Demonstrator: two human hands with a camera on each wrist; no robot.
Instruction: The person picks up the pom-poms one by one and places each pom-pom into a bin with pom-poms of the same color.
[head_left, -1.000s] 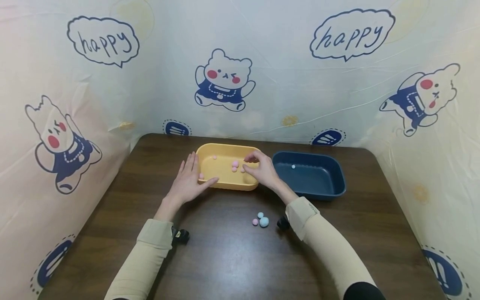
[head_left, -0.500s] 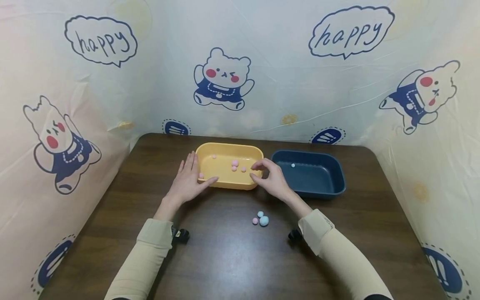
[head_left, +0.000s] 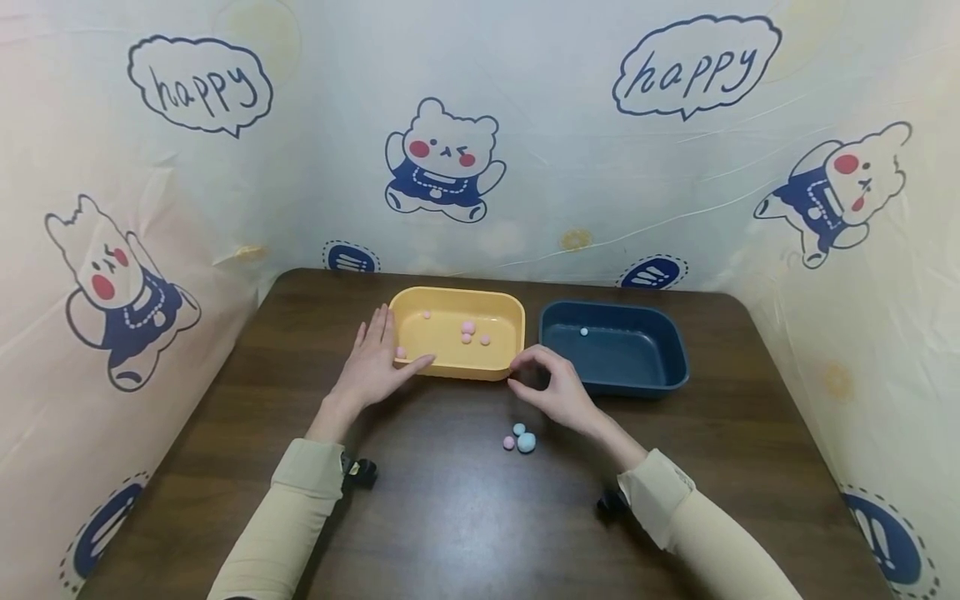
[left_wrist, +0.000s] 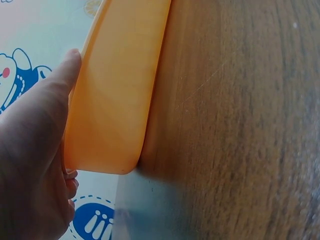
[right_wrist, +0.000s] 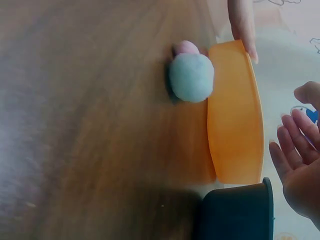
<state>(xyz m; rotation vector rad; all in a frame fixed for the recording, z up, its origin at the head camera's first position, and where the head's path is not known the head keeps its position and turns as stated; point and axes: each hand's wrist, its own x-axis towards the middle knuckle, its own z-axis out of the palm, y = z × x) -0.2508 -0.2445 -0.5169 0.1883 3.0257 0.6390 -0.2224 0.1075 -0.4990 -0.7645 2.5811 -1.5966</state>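
My left hand (head_left: 370, 358) lies with straight fingers along the left end of the yellow tray (head_left: 457, 367), its thumb over the front rim. In the left wrist view that thumb (left_wrist: 70, 67) rests at the tray's edge. Several pink balls (head_left: 468, 327) sit inside the tray. My right hand (head_left: 555, 387) hovers by the tray's front right corner, fingers loosely bent, thumb apart from the fingertips; the right wrist view shows nothing in its fingers (right_wrist: 295, 142). Just in front of it on the table are a large blue ball (head_left: 527, 442), a smaller blue ball (head_left: 519, 429) and a pink ball (head_left: 508, 442).
A dark blue tray (head_left: 637, 387) stands right of the yellow one, holding one small light blue ball (head_left: 584, 332). Both trays are near the back of the brown wooden table (head_left: 450, 517). A printed cloth (head_left: 540, 192) rises behind and at both sides.
My right hand has moved back from over the yellow tray, toward me and slightly right, nearer the loose balls. The left hand has stayed at the tray's end.
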